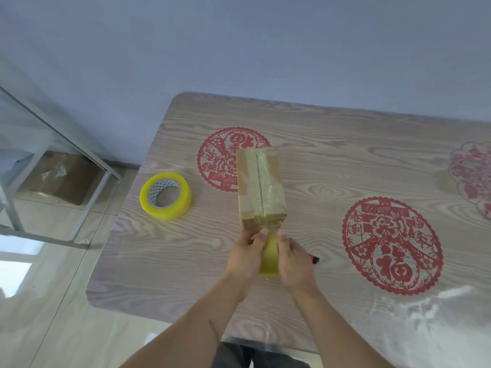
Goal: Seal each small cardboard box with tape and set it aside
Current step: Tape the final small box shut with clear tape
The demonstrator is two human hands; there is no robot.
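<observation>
A small cardboard box (261, 188) lies on the wooden table (332, 166), a strip of clear tape running along its top seam and over its near end. Just in front of the box, a yellow tape roll (269, 257) stands on edge between my hands. My left hand (245, 257) grips the roll's left side, fingertips touching the box's near end. My right hand (295, 261) grips the roll's right side, a fingertip near the box's lower edge. Tape runs from the roll onto the box.
A second yellow tape roll (166, 196) lies flat on the table's left part. A red-and-black tool (314, 258) peeks out beside my right hand. Red paper-cut decorations (393, 245) sit under the table's clear cover. A metal-framed shelf (61, 166) with a cardboard box stands on the floor at left.
</observation>
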